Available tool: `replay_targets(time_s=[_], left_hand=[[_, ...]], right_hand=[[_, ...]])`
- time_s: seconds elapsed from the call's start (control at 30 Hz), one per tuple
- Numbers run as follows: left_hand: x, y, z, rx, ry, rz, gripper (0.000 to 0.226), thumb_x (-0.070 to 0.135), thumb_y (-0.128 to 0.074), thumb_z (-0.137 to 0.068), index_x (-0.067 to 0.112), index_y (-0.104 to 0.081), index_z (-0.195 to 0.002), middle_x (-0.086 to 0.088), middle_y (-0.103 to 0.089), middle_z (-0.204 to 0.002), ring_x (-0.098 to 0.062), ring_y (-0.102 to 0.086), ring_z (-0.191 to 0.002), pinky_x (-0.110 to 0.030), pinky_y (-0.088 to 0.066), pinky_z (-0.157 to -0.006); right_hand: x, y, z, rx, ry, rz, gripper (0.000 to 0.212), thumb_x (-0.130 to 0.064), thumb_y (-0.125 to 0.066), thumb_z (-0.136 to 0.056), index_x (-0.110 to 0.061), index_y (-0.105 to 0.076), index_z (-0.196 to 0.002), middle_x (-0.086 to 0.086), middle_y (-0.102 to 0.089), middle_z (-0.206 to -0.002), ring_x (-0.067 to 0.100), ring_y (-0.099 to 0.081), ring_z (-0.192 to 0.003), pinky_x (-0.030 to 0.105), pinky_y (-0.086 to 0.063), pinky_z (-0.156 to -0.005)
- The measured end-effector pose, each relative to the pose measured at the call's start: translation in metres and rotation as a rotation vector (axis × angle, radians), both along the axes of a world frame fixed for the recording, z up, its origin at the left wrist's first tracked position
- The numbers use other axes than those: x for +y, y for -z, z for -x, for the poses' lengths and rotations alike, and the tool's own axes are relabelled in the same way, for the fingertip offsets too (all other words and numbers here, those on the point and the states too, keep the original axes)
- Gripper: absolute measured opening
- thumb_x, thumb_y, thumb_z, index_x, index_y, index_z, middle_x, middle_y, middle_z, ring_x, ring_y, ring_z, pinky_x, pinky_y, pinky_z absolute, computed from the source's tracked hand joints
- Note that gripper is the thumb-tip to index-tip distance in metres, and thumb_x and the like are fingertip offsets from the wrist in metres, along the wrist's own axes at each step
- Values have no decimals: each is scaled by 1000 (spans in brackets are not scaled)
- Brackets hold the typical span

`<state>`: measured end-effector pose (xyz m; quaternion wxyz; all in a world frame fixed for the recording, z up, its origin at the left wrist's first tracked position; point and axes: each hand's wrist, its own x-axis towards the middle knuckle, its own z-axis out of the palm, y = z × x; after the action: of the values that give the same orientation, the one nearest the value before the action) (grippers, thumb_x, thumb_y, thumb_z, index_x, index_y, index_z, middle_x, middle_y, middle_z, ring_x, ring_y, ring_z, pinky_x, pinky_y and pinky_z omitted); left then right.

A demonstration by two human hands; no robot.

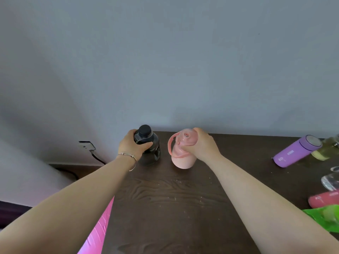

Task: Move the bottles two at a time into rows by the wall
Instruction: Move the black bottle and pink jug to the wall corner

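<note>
A black bottle (pixel 153 149) with a dark cap stands upright at the table's far left corner, close to the wall. My left hand (pixel 133 145) is wrapped around its neck. Just right of it stands a pink bottle (pixel 181 158) with a loop handle, and my right hand (pixel 200 144) grips its upper part from the right. Both bottles touch the dark wooden table (pixel 174 204). At the far right a purple bottle (pixel 295 152) leans, with a yellowish bottle (pixel 324 151), a clear bottle (pixel 331 179), a red-pink bottle (pixel 324 199) and a green bottle (pixel 324 217) near it.
The grey wall (pixel 183 70) runs along the table's far edge. A wall socket with a black cable (pixel 88 146) sits left of the table. A pink object (pixel 99 228) lies beside the table's left edge.
</note>
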<state>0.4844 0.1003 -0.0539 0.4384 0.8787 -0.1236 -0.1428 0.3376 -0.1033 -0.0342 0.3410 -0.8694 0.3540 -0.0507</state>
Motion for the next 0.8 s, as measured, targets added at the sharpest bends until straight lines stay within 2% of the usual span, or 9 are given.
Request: replay_targets(time_s=[0.2,0.3,0.57,0.7,0.8], left_hand=[[-14,9,-33,5,-34,-6,65,31,-83,-69,23,-53,-126,2,-64,-112,-23,-59,-101,-35,-49,-88],[-21,13,-46,10,-49,-6,66,31,-84,-68,22,-53,-126,1,-64,-114,-25,-59,-104,-38,-50,-91],[-36,19,-69,-14,-26,-40,65,32,-83,-68,21,-53,-125,-1,-65,-113,-26,-59,-104,-37,-49,-89],[-39,21,-73,-26,-9,-60,65,34,-83,-68,22,-54,-125,-2,-65,-114,-26,-59,-104,-36,-49,-89],[-39,21,-76,-36,21,-79,65,35,-83,-68,22,-54,-125,-1,-65,-114,-26,-60,-104,-35,-49,-88]], right_hand=[[-17,17,-47,-39,-34,24,67,-48,-83,-65,-20,-53,-118,-7,-59,-107,16,-54,-93,33,-46,-75],[-23,25,-64,-40,-46,31,71,-49,-82,-67,-19,-51,-123,-2,-59,-114,19,-56,-101,33,-46,-77],[-28,36,-86,-48,-50,39,74,-46,-83,-69,-17,-49,-128,2,-59,-122,23,-56,-110,34,-46,-81],[-28,42,-88,-60,-40,32,68,-46,-84,-68,-18,-51,-120,1,-60,-116,24,-58,-106,36,-48,-81],[-29,45,-89,-53,-45,37,71,-46,-83,-68,-17,-50,-124,2,-59,-118,24,-57,-107,36,-47,-81]])
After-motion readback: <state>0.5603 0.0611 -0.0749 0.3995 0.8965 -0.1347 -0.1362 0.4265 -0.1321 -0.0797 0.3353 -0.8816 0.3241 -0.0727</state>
